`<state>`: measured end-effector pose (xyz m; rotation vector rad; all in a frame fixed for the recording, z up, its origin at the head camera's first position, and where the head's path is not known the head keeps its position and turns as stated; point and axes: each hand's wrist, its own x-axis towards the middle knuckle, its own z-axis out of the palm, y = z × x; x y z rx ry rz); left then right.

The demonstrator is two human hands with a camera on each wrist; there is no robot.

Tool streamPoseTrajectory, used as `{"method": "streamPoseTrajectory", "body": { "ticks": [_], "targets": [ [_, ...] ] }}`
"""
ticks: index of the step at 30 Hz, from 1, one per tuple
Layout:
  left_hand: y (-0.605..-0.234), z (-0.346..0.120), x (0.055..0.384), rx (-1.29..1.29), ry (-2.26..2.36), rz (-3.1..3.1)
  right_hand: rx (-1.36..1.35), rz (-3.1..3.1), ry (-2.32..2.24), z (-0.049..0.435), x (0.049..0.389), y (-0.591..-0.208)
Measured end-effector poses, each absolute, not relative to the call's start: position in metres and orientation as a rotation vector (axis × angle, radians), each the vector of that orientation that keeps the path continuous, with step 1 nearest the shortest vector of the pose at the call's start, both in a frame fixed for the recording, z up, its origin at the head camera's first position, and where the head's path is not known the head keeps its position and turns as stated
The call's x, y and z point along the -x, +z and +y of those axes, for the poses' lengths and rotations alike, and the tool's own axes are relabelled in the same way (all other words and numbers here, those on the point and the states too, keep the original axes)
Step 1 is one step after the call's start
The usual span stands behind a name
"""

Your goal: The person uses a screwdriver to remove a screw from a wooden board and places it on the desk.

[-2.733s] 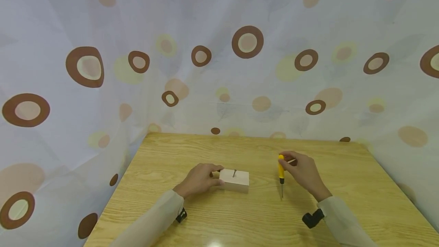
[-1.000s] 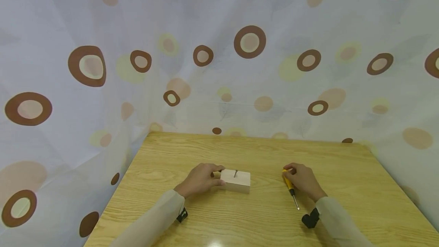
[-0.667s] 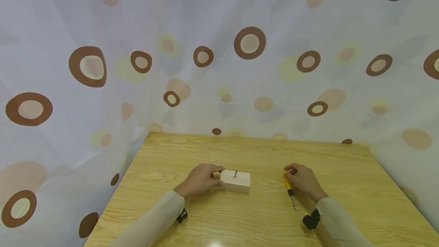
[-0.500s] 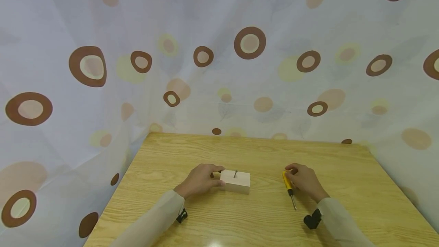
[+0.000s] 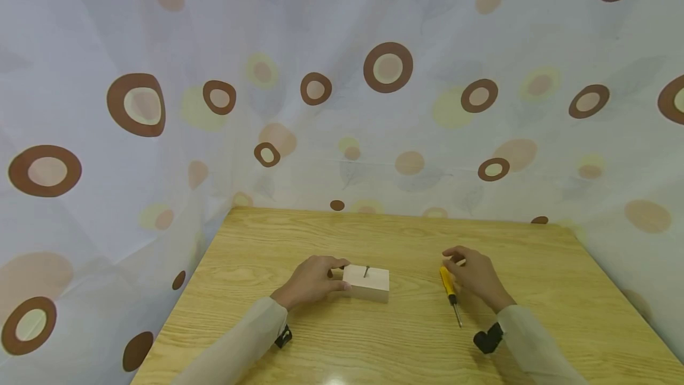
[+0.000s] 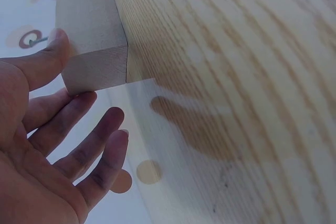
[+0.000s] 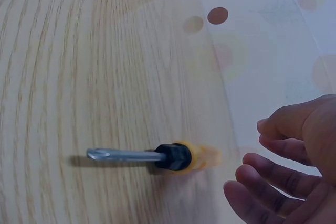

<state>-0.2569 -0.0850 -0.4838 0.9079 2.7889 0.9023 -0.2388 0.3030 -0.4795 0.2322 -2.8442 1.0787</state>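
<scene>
A pale wooden block (image 5: 366,283) lies on the table, with a dark screw (image 5: 366,271) standing up out of its top. My left hand (image 5: 312,281) grips the block's left end between thumb and index finger; in the left wrist view the other fingers (image 6: 86,161) spread away from it. To the right, a screwdriver (image 5: 448,285) with a yellow handle and black collar lies on the table, its metal tip toward me. Just above and right of its handle is my right hand (image 5: 475,275), fingers loosely bent and holding nothing. The right wrist view shows a gap between the handle and those fingers.
The wood-grain table (image 5: 406,349) reaches back to a white sheet (image 5: 342,177) printed with brown rings and dots, which also hangs along both sides. A black wrist camera (image 5: 488,338) sits at my right cuff.
My right hand has lowered the screwdriver onto the table, let go of it and risen slightly away. My left hand and the block have stayed in place.
</scene>
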Motion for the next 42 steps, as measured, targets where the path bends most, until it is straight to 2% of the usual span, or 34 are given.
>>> {"method": "streamPoseTrajectory", "body": {
  "ticks": [23, 42],
  "targets": [
    [-0.484, -0.084, 0.257, -0.901, 0.924, 2.777, -0.456, -2.721, 1.137, 0.262, 0.237, -0.448],
    [-0.481, -0.086, 0.255, -0.913, 0.925, 2.763, -0.675, -2.661, 1.122, 0.200, 0.231, -0.436]
  ]
}}
